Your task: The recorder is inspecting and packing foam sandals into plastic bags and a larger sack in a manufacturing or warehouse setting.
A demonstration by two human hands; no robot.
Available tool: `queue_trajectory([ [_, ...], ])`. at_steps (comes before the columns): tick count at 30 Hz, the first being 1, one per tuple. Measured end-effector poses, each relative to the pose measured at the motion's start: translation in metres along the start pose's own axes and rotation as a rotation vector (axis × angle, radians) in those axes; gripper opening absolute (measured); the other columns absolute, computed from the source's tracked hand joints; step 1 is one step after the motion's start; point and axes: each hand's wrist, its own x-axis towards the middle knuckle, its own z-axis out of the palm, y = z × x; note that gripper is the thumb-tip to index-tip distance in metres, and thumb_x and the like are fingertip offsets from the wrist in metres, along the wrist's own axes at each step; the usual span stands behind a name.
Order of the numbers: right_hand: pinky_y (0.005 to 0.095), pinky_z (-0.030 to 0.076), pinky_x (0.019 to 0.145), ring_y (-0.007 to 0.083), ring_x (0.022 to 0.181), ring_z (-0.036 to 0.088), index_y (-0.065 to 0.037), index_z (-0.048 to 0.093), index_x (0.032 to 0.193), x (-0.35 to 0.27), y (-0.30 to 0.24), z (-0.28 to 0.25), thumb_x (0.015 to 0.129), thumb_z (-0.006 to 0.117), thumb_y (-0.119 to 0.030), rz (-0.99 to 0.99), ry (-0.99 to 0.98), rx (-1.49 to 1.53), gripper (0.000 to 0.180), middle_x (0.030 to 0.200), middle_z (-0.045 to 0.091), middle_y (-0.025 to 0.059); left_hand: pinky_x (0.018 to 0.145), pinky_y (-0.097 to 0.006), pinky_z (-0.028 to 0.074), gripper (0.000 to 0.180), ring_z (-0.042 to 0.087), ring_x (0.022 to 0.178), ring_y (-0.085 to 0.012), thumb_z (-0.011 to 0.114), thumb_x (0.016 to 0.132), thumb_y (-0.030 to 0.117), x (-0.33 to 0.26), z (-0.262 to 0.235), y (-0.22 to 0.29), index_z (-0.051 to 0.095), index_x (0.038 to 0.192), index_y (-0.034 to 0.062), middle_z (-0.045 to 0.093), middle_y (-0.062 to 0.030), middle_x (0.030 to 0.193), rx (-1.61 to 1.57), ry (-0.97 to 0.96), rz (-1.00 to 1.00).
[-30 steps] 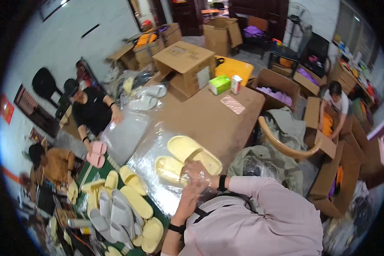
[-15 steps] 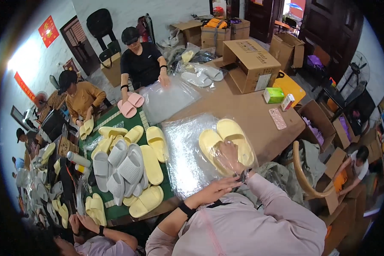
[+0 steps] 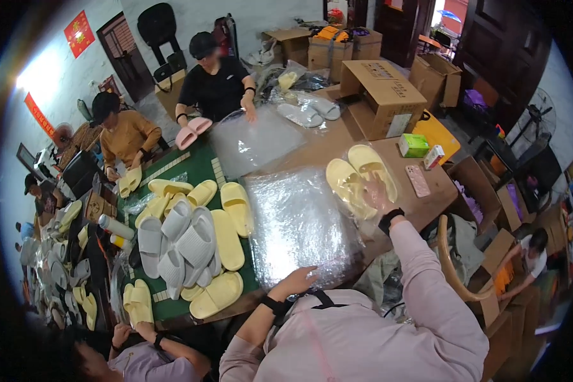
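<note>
A pair of yellow slippers (image 3: 342, 176) lies in a clear plastic bag on the brown tabletop, right of a stack of clear plastic bags (image 3: 293, 219). My right hand (image 3: 377, 194) rests on this bagged pair, its fingers spread over the near part of the slippers. My left hand (image 3: 297, 280) is at the near edge of the bag stack, fingers stretched out and holding nothing. Left of the stack, on a green mat (image 3: 172, 305), loose yellow slippers (image 3: 228, 239) lie around a pile of grey slippers (image 3: 194, 235).
Across the table, a person in black (image 3: 216, 89) holds pink slippers (image 3: 192, 132) beside another plastic sheet stack (image 3: 258, 140). An open carton (image 3: 385, 95), a green box (image 3: 414, 146) and a phone (image 3: 417, 181) stand or lie at the right. A curved wooden chair back (image 3: 444, 261) rises near my right arm.
My right hand has moved right and away with the bagged yellow slippers, off the bag stack onto the tabletop. My left hand has drawn back left, apart from the right wrist.
</note>
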Motion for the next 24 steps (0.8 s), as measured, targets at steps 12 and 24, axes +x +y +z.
queue_trajectory([
  [12, 0.0457, 0.023, 0.102, 0.0410, 0.123, 0.030, 0.013, 0.034, 0.123, -0.151, -0.095, 0.017, 0.078, 0.052, -0.014, 0.590, -0.168, 0.087, 0.055, 0.132, 0.031, 0.0293, 0.095, -0.038, 0.034, 0.044, 0.044, 0.111, -0.0344, 0.057, 0.082, 0.012, -0.043, -0.032, -0.057, 0.042, 0.120, -0.0035, 0.049, -0.0221, 0.114, -0.268, 1.089, -0.164],
  [24, 0.0438, 0.032, 0.098, 0.0353, 0.122, 0.035, -0.004, 0.047, 0.120, -0.175, -0.155, 0.055, 0.074, 0.052, -0.013, -0.477, -0.720, 0.267, 0.047, 0.132, 0.040, 0.0151, 0.102, -0.046, 0.022, 0.061, 0.022, 0.127, -0.0396, 0.056, 0.078, 0.021, -0.097, -0.142, -0.140, 0.031, 0.130, -0.0001, 0.023, -0.0242, 0.137, -0.014, 1.856, -0.957],
])
